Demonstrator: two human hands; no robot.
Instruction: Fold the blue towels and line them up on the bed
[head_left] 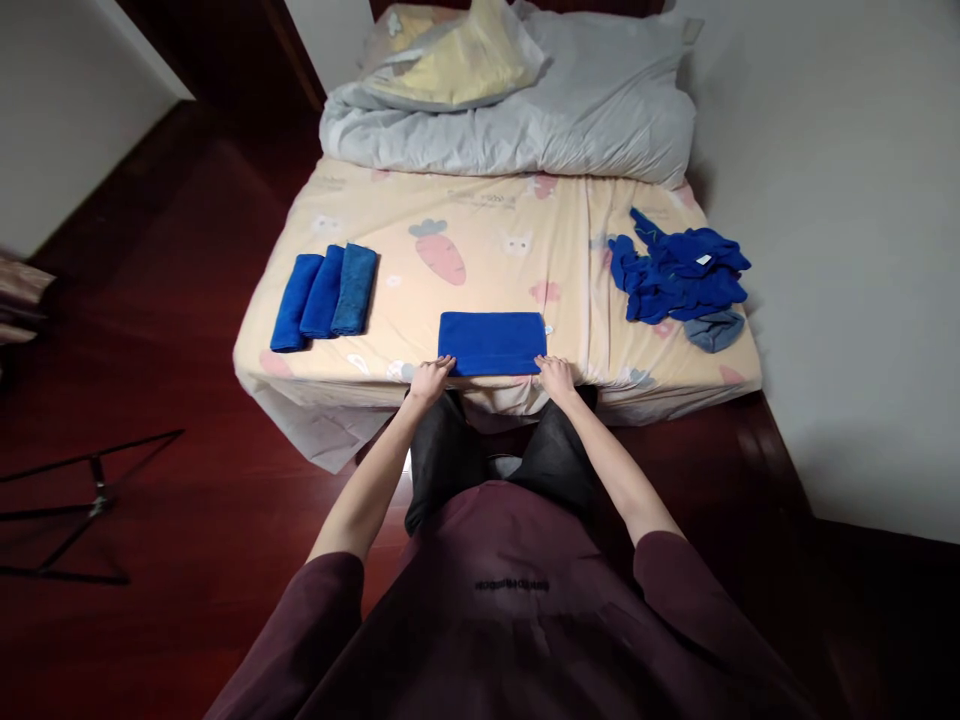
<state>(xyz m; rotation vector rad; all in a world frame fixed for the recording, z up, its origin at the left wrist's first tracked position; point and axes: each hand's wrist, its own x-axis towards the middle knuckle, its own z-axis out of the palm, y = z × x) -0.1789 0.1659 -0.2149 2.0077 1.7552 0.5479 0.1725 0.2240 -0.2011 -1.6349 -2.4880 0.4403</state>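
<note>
A blue towel, folded into a flat rectangle, lies near the front edge of the bed. At its near left corner is my left hand, fingers closed on the edge. My right hand grips the near right corner in the same way. The thumbs are hard to make out. A small white tag shows at the towel's right side. Farther left, three rolled or folded blue towels lie side by side. To the right sits a crumpled heap of blue cloths, with a greyer blue cloth at its near edge.
The bed has a cream sheet with carrot prints. A grey quilt and a yellow bundle in clear plastic lie at its far end. A wall stands close on the right. Black stand legs rest on the floor at left.
</note>
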